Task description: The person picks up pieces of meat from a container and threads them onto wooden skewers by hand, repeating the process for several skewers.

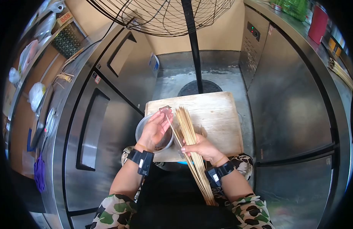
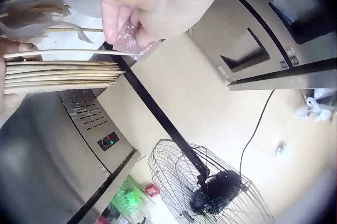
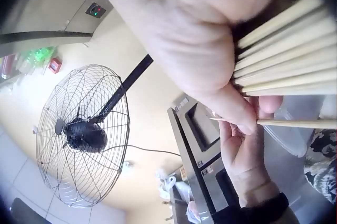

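My left hand (image 1: 155, 129) pinches a thin, glossy pink slice of raw meat (image 2: 125, 41) between thumb and fingers. A thick bundle of bamboo skewers (image 1: 189, 128) lies in the grip of my right hand (image 1: 204, 149), pointed ends away from me. Its thumb and fingers also pinch a single skewer (image 2: 68, 53), apart from the bundle, whose tip reaches the meat in the left wrist view. Beneath the left hand stands a clear round tub (image 1: 139, 133), partly hidden. More meat slices (image 2: 26, 27) with skewers through them show beyond the bundle in the left wrist view.
A pale wooden board (image 1: 220, 118) lies in front of my knees, under the tub. Behind it rises the black pole (image 1: 195, 57) of a caged fan (image 1: 161, 17). Steel cabinets (image 1: 293, 103) flank both sides, and a shelf with plastic bags (image 1: 37, 95) stands left.
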Motion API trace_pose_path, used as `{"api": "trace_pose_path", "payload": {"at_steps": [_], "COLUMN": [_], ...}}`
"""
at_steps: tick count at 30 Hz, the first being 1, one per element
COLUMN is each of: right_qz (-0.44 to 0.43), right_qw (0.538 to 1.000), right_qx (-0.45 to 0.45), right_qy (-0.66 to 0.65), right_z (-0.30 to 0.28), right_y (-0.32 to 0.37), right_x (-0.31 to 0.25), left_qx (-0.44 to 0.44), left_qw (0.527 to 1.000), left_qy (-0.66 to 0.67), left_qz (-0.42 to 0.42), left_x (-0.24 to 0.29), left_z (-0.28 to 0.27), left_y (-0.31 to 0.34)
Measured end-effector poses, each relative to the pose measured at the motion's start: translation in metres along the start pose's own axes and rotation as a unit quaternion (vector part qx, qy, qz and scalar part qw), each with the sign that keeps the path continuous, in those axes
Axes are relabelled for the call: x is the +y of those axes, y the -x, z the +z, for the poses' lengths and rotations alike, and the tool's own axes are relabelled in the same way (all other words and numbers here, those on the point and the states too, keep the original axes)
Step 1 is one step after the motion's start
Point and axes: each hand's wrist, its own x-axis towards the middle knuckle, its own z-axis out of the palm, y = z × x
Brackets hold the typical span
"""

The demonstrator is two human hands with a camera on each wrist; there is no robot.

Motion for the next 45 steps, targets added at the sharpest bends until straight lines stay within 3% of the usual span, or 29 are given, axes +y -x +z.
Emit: {"api": "trace_pose_path", "payload": {"at_steps": [9, 12, 21, 27, 33, 39, 45], "right_qz": [-0.003, -0.006, -0.011, -0.021, -0.037, -0.029, -0.023], "right_qw": [1.0, 1.0, 0.999, 0.999, 0.999, 0.999, 0.999], "right_qx": [0.013, 0.004, -0.02, -0.017, -0.001, -0.022, -0.024], "right_qy": [0.018, 0.022, 0.03, 0.043, 0.027, 0.033, 0.032], "right_z": [-0.003, -0.003, -0.002, 0.002, 0.006, 0.004, -0.001], "right_y": [-0.001, -0.001, -0.001, 0.001, 0.004, 0.003, 0.0], "right_x": [0.003, 0.004, 0.006, 0.0, -0.005, -0.001, 0.003], "left_qx": [-0.054, 0.013, 0.049, 0.021, -0.015, 0.029, 0.07], "left_qw": [0.994, 0.994, 0.978, 0.988, 0.975, 0.994, 0.989], "left_qy": [-0.088, -0.097, -0.156, -0.144, -0.189, -0.103, -0.1], "left_qz": [0.023, 0.045, 0.128, -0.043, -0.112, 0.035, 0.08], "left_x": [-0.018, -0.016, -0.014, 0.002, -0.006, -0.009, -0.007], "left_z": [0.007, 0.007, 0.014, 0.013, 0.017, 0.015, 0.02], "left_y": [0.025, 0.021, 0.01, 0.018, 0.044, 0.026, 0.013]}}
